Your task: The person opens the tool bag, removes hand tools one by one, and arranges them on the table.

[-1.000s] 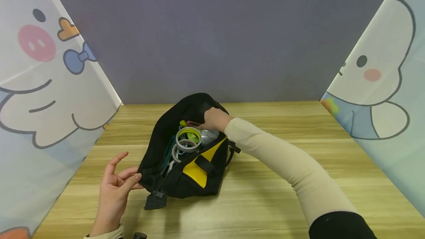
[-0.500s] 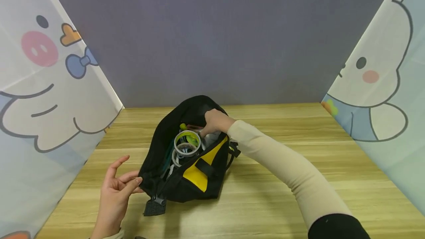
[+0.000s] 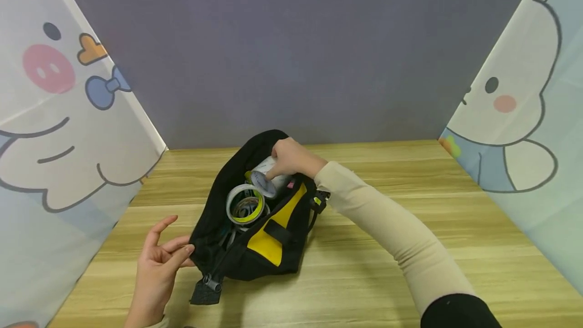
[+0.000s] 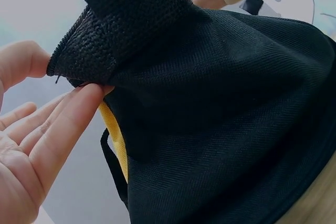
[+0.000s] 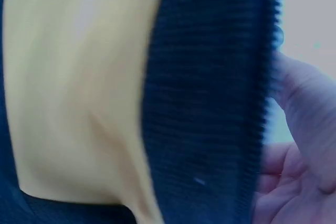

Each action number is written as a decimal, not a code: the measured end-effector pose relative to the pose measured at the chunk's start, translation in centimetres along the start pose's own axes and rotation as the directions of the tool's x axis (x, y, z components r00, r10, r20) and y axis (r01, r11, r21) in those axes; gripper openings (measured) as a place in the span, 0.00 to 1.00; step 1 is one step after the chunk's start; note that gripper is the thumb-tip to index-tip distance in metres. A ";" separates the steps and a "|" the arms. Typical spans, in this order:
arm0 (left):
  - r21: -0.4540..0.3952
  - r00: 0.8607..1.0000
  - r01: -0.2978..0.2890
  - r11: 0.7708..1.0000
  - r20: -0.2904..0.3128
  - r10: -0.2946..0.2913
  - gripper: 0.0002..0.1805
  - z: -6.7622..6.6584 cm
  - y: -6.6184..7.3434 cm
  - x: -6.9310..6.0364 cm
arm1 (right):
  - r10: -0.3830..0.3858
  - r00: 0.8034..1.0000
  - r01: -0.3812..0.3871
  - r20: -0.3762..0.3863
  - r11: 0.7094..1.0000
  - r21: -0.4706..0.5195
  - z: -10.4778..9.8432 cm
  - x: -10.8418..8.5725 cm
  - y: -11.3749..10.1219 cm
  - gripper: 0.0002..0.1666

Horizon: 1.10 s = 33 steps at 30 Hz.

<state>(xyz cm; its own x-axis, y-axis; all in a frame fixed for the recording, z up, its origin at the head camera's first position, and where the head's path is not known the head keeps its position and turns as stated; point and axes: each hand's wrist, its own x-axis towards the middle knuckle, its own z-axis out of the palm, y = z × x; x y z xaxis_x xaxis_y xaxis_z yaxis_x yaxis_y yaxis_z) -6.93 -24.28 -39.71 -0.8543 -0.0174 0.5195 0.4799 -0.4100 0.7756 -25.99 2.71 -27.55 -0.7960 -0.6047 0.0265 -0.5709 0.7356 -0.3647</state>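
A black pouch (image 3: 243, 266) with a zip and a yellow panel (image 3: 266, 251) stands unzipped on the table. My left hand (image 3: 157, 264) pinches its near left corner between thumb and fingers; the left wrist view shows the fingertips on the black fabric (image 4: 226, 119). Inside the pouch, my right hand (image 3: 293, 158) grips a white cylinder with a grey round end (image 3: 263, 185), its thumb against the side. In the right wrist view, the pouch's zip edge hides part of that hand (image 5: 310, 129). Rolls of tape (image 3: 231, 206) lie in the pouch beside the cylinder.
The pouch rests on a wood-grain table (image 3: 364, 277). A grey panel (image 3: 291, 54) rises behind, and cartoon-printed sheets (image 3: 27, 156) flank both sides. A black strap with a buckle (image 3: 320, 200) hangs at the pouch's right end.
My right hand has lifted the white cylinder partly into view, its grey end now showing. The tape rolls have shifted left and tilted. My left hand keeps its pinch on the pouch corner.
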 end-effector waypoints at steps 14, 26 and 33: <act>-0.008 1.000 0.025 1.000 0.008 -0.025 0.36 -0.1 0.0 0.0 | 0.014 0.988 0.015 -0.153 0.982 0.186 -2.0 -1.5 1.1 0.34; 0.042 0.999 0.048 0.998 -0.012 -0.048 0.32 -0.6 0.3 0.1 | 0.082 0.955 0.061 -0.284 0.887 0.458 -1.8 -2.9 2.5 0.31; 0.016 0.999 0.044 0.999 0.002 -0.044 0.33 -1.0 -0.2 0.4 | 0.148 0.954 0.092 -0.260 0.683 0.724 -1.8 -3.5 3.8 0.28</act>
<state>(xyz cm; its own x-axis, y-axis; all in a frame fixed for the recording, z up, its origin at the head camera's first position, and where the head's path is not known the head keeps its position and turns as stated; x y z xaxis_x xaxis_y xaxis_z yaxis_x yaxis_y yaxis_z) -7.57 -25.07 -40.03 -0.8740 0.0027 0.4860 0.4453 -0.3961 0.8030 -25.71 8.14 -27.37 -0.8963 -0.3885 0.2136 -0.3175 0.2261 -0.9209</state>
